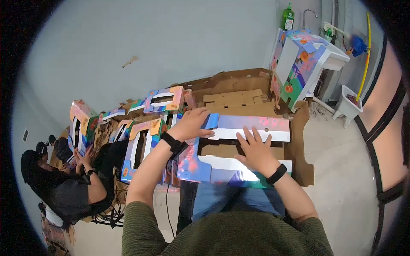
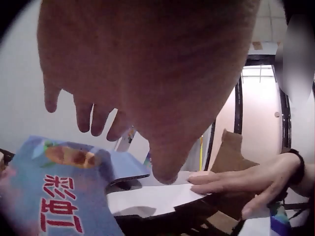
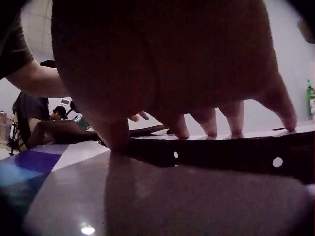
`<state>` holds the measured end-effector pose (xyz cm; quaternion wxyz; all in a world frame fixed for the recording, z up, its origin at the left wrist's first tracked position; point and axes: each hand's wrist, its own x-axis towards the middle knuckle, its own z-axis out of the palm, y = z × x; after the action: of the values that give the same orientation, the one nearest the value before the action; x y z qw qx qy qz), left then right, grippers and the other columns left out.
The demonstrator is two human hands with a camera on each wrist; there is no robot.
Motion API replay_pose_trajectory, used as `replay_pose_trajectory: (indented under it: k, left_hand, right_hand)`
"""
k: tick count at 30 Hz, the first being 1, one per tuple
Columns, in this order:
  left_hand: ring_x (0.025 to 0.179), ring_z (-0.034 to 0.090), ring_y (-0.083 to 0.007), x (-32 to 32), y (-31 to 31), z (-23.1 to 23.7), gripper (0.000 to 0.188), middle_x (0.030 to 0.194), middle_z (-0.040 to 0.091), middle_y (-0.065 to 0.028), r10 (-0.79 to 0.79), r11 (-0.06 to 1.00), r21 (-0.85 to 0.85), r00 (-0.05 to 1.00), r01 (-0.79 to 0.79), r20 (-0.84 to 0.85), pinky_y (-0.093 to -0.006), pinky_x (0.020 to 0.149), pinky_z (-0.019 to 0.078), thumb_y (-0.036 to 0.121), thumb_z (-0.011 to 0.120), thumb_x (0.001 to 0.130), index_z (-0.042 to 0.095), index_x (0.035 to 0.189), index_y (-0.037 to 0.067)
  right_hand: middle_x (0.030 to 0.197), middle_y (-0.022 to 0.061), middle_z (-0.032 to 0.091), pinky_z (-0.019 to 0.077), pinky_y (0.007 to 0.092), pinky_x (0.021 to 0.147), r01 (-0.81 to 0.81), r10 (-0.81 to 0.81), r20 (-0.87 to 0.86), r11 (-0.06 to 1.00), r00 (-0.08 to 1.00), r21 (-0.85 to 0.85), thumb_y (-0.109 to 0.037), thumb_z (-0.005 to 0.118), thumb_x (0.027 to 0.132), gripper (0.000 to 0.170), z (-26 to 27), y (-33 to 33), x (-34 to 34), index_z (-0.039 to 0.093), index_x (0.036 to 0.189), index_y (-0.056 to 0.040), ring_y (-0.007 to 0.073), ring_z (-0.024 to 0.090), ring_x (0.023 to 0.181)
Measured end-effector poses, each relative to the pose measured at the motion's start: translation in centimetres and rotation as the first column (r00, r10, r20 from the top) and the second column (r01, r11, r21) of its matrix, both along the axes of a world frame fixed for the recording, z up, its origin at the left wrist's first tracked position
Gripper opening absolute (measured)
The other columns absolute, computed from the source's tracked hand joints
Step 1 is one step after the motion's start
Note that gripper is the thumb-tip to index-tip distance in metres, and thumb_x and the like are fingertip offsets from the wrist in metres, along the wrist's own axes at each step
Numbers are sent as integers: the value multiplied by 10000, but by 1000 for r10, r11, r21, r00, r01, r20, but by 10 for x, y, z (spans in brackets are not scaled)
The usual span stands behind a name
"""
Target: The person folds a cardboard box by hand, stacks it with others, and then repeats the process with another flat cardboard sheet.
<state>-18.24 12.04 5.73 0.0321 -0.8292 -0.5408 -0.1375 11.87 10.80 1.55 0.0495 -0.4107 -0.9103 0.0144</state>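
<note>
In front of me lies a printed cardboard box (image 1: 252, 123), blue, white and pink, with a long slot along its top. My right hand (image 1: 258, 155) spans that slot, its fingers spread and fairly straight. In the right wrist view its fingertips (image 3: 236, 129) touch the white strip on the far side. My left hand (image 1: 192, 123) is over the box's left end, beside a blue flap (image 1: 210, 121); its extended fingers (image 2: 98, 120) hang above the flap in the left wrist view. Red characters mark the blue end panel (image 2: 59, 196). Neither hand grips anything.
A large brown carton (image 1: 230, 81) stands behind and under the box. Similar printed boxes (image 1: 164, 100) crowd the left, where another person (image 1: 64, 187) sits handling one. At the right are a printed box (image 1: 299, 64) by a sink, a green bottle (image 1: 288, 19) and a white bin (image 1: 348, 106).
</note>
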Motion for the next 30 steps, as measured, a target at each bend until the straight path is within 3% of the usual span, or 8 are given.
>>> replay_pose_trajectory:
  k: [6,12,18,21,24,25,28,30]
  left_hand:
    - [1162,567,-380,8,18,0,715,1183,608,-202,34,991,-133,994,-19,106,-437,996,462,421,825,740,610,1282,6]
    - [1127,567,-370,6,21,4,656,1135,610,-195,-48,993,-95,983,66,179,-432,985,461,339,870,700,650,1223,9]
    - [1113,569,-375,10,11,9,640,1162,610,-204,7,992,-126,977,20,215,-438,980,458,317,889,680,656,1188,6]
    - [1101,593,-349,10,3,5,646,1176,611,-196,-39,999,-25,973,46,226,-414,963,477,321,893,692,646,1194,-3]
    - [1088,614,-301,16,-23,19,647,1173,613,-166,189,981,-123,881,-150,434,-377,949,494,331,886,729,630,1216,-10]
    - [1089,611,-244,15,-32,34,670,1193,605,-139,233,968,-193,849,-158,474,-335,939,499,339,878,760,596,1252,-18]
    - [1126,582,-212,9,-53,51,669,1228,595,-107,213,975,-171,798,-140,564,-339,946,493,314,871,777,568,1287,3]
    - [1221,524,-174,-7,-63,45,651,1305,557,-51,179,976,-214,651,-25,738,-379,1022,460,228,843,819,523,1363,69]
  right_hand:
    - [1668,113,205,214,805,1075,16,-17,-5,1000,1000,-21,-621,500,955,776,-8,0,0,332,1576,-187,354,131,1544]
    - [1673,92,196,213,810,1070,11,-11,-13,1000,1000,-21,-639,477,955,772,-11,2,2,330,1577,-207,336,119,1549]
    - [1675,70,195,188,812,1077,-29,27,-57,999,998,-19,-643,508,934,768,-15,7,9,350,1566,-235,319,116,1551]
    - [1674,61,202,189,814,1076,-81,80,-83,997,993,-2,-637,527,926,760,-17,12,17,360,1560,-252,318,126,1550]
    - [1674,61,203,191,817,1073,-77,77,-40,997,996,-5,-618,541,927,743,-17,16,24,364,1558,-266,324,139,1547]
    - [1676,57,197,191,824,1067,-70,68,-71,997,995,-26,-605,542,932,724,-17,19,28,365,1555,-283,330,146,1545]
    - [1680,74,182,196,797,1091,-111,101,-103,989,990,-101,-603,520,951,701,-9,23,42,350,1562,-304,344,137,1546]
    - [1670,107,200,192,746,1127,-126,111,-130,986,985,-113,-596,518,960,716,-3,17,52,352,1565,-250,360,144,1541]
